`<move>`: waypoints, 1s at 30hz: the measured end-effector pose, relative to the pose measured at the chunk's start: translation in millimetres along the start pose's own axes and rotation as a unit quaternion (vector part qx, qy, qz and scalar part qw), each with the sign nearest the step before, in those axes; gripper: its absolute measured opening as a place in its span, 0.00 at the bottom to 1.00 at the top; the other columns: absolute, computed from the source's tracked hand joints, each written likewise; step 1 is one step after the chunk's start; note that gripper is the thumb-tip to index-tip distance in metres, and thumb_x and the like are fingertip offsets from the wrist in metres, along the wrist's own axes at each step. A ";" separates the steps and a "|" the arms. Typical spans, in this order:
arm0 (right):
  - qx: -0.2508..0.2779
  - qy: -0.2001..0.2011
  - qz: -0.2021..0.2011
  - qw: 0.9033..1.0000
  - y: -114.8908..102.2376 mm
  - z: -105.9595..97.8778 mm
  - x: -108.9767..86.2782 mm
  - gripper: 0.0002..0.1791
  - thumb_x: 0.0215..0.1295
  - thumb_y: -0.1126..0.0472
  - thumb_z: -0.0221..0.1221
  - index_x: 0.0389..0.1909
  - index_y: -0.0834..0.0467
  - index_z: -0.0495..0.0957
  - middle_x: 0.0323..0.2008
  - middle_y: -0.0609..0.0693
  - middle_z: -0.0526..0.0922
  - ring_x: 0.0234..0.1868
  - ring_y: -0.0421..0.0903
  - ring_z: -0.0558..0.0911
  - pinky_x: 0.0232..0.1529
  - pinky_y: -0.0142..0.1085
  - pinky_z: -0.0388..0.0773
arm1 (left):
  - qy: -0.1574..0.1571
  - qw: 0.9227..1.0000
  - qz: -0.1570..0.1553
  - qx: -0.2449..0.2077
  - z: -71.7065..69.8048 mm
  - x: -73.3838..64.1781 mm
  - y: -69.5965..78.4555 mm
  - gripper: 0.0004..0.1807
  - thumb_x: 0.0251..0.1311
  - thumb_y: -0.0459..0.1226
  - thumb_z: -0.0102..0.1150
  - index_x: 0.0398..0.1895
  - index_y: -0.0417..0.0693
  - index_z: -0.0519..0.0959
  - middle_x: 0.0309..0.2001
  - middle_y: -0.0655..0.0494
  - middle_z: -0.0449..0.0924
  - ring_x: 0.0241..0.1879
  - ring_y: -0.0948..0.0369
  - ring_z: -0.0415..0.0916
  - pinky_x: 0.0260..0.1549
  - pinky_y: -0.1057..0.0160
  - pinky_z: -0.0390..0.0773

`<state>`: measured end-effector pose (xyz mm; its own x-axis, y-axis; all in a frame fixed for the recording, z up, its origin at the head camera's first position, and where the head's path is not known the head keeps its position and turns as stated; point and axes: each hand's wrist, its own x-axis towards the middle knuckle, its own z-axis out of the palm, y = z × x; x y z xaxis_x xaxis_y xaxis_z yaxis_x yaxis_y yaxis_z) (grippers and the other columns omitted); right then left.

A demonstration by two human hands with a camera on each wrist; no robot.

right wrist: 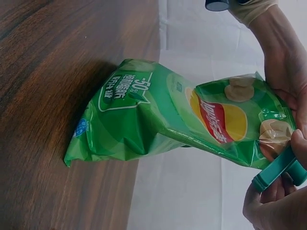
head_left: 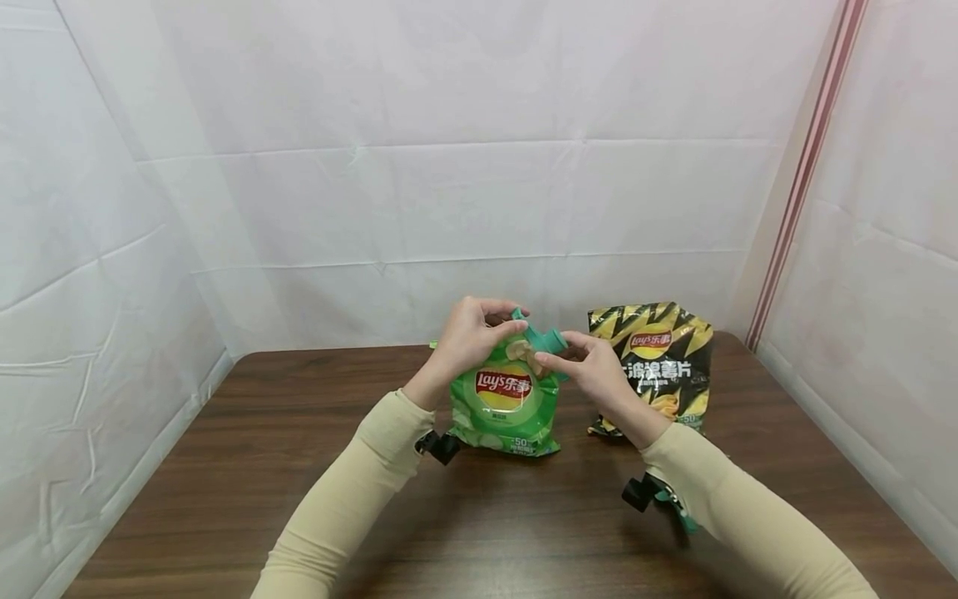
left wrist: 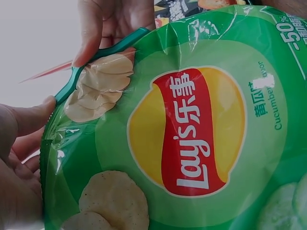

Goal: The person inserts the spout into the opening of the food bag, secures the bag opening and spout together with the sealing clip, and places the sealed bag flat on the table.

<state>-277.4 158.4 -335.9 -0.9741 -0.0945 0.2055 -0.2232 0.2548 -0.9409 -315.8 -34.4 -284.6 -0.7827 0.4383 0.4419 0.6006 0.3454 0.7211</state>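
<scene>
Green strip (head_left: 687, 522): toward the desk's (head_left: 224, 466) right edge, partly hidden by a ribbed-looking sleeve (head_left: 726, 491).
Right hand (head_left: 595, 366): pinches the smooth, bar-shaped teal clip (head_left: 544, 339) at the green bag's top corner.
Left hand (head_left: 471, 337): thumb and fingers pinch that bag's top edge.
Green bag (head_left: 501, 424): glossy, puffed film, near mid far edge; only the left wrist view makes "Cucumber" legible, only the right wrist view its folded side.
Black bag (head_left: 659, 374): crinkled, near the far right corner.
Cloth (head_left: 479, 200): white, creased.
</scene>
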 end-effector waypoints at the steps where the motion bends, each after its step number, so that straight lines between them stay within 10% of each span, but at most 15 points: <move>1: -0.002 0.000 -0.001 1.000 0.0 0.0 -0.1 0.24 0.46 0.44 0.64 0.43 0.52 0.77 0.34 0.52 0.80 0.35 0.47 0.78 0.34 0.39 0.75 | -0.001 1.000 0.001 -0.002 0.1 -0.2 -0.2 0.08 0.54 0.41 0.59 0.36 0.52 0.82 0.30 0.58 0.83 0.27 0.67 0.78 0.28 0.67 0.76; 18: -0.012 0.003 -0.012 1.000 1.7 -0.5 -0.1 0.24 0.46 0.44 0.64 0.43 0.52 0.77 0.34 0.51 0.80 0.34 0.47 0.79 0.35 0.43 0.75 | -0.063 0.997 -0.022 0.024 -6.5 1.3 1.6 0.11 0.56 0.45 0.55 0.41 0.56 0.81 0.39 0.62 0.81 0.30 0.66 0.76 0.28 0.66 0.75; 30: -0.010 0.013 -0.022 1.000 9.0 0.3 1.4 0.23 0.48 0.43 0.62 0.44 0.50 0.76 0.37 0.51 0.81 0.39 0.45 0.80 0.37 0.42 0.75 | -0.027 0.999 0.012 0.027 -13.8 -4.2 -14.8 0.19 0.49 0.49 0.61 0.42 0.52 0.79 0.33 0.60 0.81 0.34 0.64 0.77 0.36 0.68 0.76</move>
<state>-280.8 160.3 -344.1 -0.9638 -0.0804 0.2542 -0.2666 0.2710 -0.9249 -323.7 -52.9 -289.8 -0.7588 0.4901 0.4290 0.6283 0.3770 0.6805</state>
